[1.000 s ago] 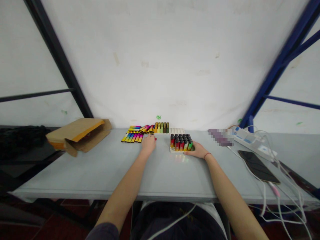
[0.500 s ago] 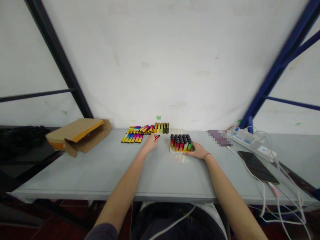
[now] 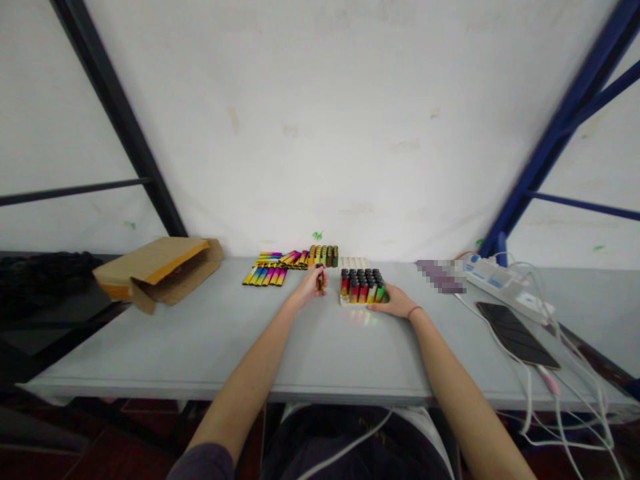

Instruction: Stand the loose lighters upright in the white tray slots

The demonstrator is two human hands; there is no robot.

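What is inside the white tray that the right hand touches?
The tray holds upright lighters with black tops in packed rows; its far part looks unfilled. Front lighters cover the bodies behind them, and the right hand hides one corner.

Both forearms are bare. The left arm ends at the lower edge in a short, dark purple-grey sleeve. A thin red band circles the right wrist. Dark clothing covers the lap, crossed by a white cable.

White wall fills the back, faintly stained. Black post slants on the left, blue post on the right. Grey surface up front, dark red floor below.
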